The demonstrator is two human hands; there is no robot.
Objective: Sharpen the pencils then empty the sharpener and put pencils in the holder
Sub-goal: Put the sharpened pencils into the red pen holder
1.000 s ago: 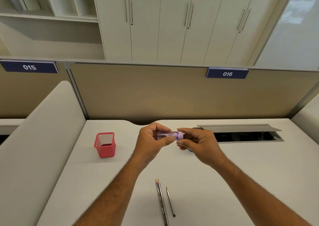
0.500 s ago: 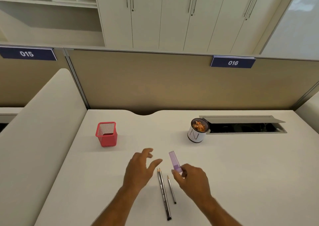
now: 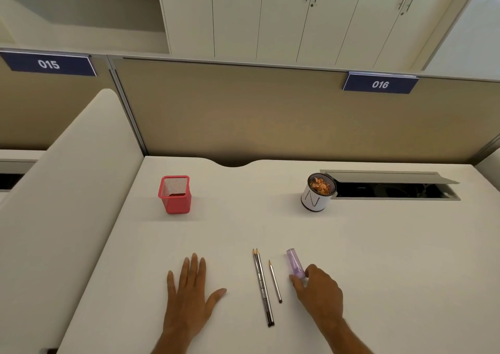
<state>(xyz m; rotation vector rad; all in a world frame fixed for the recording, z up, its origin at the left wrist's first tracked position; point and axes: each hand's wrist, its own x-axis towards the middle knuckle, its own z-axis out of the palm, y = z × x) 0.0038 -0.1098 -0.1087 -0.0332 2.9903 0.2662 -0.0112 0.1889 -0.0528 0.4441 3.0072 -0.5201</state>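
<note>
Pencils (image 3: 263,286), three, are laid on the desk (image 3: 378,245); purple sharpener (image 3: 295,263) is pinched at its near end by the right hand (image 3: 319,288); left hand (image 3: 189,294) is pressed flat, fingers spread.

A white cup (image 3: 315,200) marked with an N, full of orange shavings, stands on the desk (image 3: 378,245) beyond the grip, just beside an open cable hatch (image 3: 392,188). Number plates 015 (image 3: 48,64) and 016 (image 3: 380,84) hang on the partition (image 3: 243,115), cabinets (image 3: 270,15) behind.

Three pencils (image 3: 263,286), one purple sharpener (image 3: 295,263), one red mesh holder (image 3: 175,194), one shavings cup (image 3: 317,195), two hands (image 3: 190,291)
</note>
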